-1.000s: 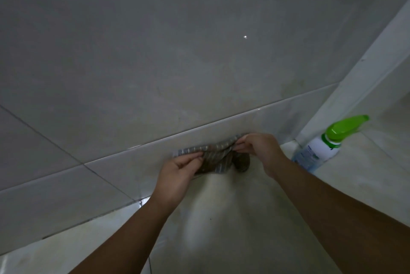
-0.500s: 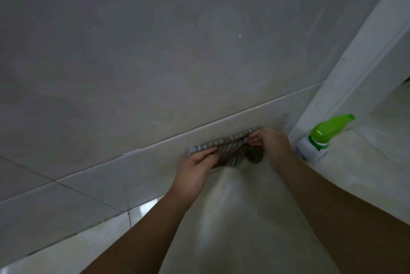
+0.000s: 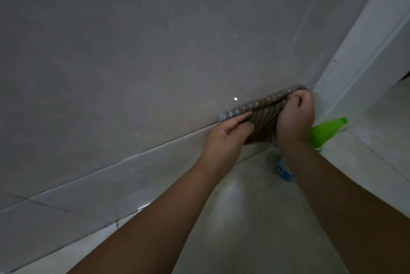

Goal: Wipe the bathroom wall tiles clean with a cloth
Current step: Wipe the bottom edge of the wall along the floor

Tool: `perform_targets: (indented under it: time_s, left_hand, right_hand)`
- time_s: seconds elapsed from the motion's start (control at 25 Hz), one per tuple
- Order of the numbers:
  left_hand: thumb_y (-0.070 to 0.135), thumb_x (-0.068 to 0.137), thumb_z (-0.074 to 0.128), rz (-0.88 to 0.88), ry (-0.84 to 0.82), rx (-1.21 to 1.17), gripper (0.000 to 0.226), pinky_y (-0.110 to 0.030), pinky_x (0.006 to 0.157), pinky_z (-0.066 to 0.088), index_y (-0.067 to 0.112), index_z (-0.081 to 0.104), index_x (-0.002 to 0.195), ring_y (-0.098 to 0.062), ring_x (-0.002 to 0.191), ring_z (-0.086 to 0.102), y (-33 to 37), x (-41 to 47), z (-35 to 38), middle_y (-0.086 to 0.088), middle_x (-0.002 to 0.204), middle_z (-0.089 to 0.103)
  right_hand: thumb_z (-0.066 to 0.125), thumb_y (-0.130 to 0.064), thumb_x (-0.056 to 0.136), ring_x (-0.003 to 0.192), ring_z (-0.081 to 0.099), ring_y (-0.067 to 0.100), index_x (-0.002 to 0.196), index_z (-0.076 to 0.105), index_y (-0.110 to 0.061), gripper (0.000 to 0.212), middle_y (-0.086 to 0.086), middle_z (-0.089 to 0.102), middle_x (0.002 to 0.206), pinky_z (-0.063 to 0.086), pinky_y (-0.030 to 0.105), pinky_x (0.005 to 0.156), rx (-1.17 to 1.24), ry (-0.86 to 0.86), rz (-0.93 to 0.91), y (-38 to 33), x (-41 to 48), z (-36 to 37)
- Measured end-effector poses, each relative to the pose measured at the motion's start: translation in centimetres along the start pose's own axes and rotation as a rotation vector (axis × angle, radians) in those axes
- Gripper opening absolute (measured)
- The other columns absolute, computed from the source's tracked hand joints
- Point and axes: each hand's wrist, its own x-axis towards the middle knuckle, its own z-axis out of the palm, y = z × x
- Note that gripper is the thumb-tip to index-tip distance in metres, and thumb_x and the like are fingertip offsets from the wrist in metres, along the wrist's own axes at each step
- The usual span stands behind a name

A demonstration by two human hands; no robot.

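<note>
Down low on the wall, the striped cloth (image 3: 263, 114) lies bunched along the seam where the big grey wall tiles (image 3: 155, 63) meet the lower tile strip (image 3: 133, 176), at the far right end, just beside the white door frame (image 3: 355, 52). Both arms reach in from the near side. The left hand (image 3: 224, 138) lays its fingers nearly straight over the cloth's left end, pressing it flat to the wall. The right hand (image 3: 296, 116) is curled into a fist around the cloth's right end, knuckles close to the frame. A spray bottle (image 3: 327, 128) with a green top stands on the floor (image 3: 244, 218) just right of that wrist, partly hidden by the forearm.

To my eye this is the wiping step itself, worked along the seam into the corner. With the frame blocking further travel right, the next move probably calls for turning back left or moving up onto the broad tile, with firm, even pressure and care not to knock the bottle.
</note>
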Motion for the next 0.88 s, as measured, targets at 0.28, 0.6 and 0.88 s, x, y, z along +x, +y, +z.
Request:
perform_targets:
  time_s: [0.28,0.6,0.88]
  left_hand:
    - [-0.003,0.095,0.051,-0.05,-0.123,0.074,0.042,-0.018,0.097,0.046,0.013,0.056,0.133,-0.002,0.1,0.063,-4.4,2.3,0.9,-0.001,0.118,0.066]
    - [0.0,0.094,0.055,-0.135,-0.083,0.029,0.035,-0.001,0.08,0.043,0.012,0.06,0.127,0.012,0.085,0.062,-7.3,2.7,0.7,0.006,0.113,0.062]
    - [0.01,0.094,0.058,-0.162,-0.088,0.143,0.031,-0.017,0.098,0.041,0.029,0.062,0.119,-0.002,0.105,0.059,-10.3,2.4,-1.7,0.009,0.112,0.066]
  right_hand:
    - [0.03,-0.016,0.075,0.09,0.051,0.034,0.08,0.042,-0.013,0.013,0.019,0.055,0.09,0.041,0.048,0.087,-0.144,0.002,0.049,4.5,0.2,1.1]
    - [0.044,-0.012,0.081,0.103,0.047,0.03,0.095,0.034,-0.018,0.018,0.015,0.046,0.115,0.039,0.047,0.101,-0.148,-0.095,0.414,8.0,-2.3,2.3]
    - [0.036,-0.01,0.097,0.108,0.051,0.031,0.119,0.033,-0.011,0.023,0.012,0.048,0.121,0.044,0.048,0.102,-0.01,-0.317,0.833,10.1,-4.0,3.5]
